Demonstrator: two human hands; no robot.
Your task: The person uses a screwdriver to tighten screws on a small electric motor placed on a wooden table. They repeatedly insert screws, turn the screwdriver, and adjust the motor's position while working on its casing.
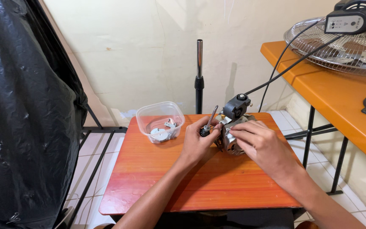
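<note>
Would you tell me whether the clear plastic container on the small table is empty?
Not empty: the lidless container holds a few small metal parts.

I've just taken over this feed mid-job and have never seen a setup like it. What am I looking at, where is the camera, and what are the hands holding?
There is one picture, from a camera on the person's head, looking down at their own two bare hands over a small orange-red wooden table.

The left hand has its grip around a screwdriver, shaft pointing up. The right hand rests on a small metal motor with a dark cap; a black cable runs from it up to the right.

Also on the table: a clear plastic tub with small metal parts inside. Behind it stands a chrome pole. To the right, an orange bench carries a wire fan guard. Black plastic sheeting hangs on the left.
</note>
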